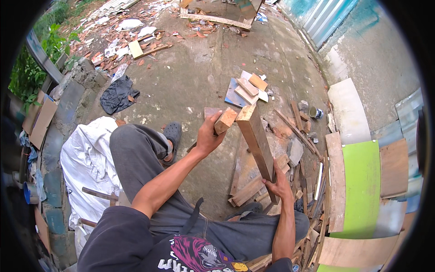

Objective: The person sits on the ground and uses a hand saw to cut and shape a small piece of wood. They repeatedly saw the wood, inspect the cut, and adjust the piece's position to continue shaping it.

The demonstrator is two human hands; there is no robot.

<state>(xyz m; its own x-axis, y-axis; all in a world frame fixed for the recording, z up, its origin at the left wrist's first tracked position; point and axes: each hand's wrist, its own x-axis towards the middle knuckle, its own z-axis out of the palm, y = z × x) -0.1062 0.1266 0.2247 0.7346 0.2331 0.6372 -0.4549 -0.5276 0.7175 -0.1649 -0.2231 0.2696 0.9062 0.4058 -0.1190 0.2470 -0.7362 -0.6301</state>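
Note:
My left hand point(209, 136) is closed around a short wooden block point(225, 120), its pale cut end turned up toward me. A flat brown wooden face point(211, 112) shows just behind those fingers; whether it belongs to the same block I cannot tell. My right hand point(280, 185) grips the lower part of a longer wooden beam point(257, 143), which stands tilted with its top end leaning left. The beam's top end is close beside the block, with a narrow gap seeming to lie between them. Part of each hand's grip is hidden by the wood.
Beyond the beam lies a small pile of board offcuts point(247, 89). Loose wood scraps point(253, 188) and an open tin can point(316, 112) lie to the right, near a leaning green panel point(361, 186). At left are a white sack point(88, 158) and a black plastic bag point(118, 95).

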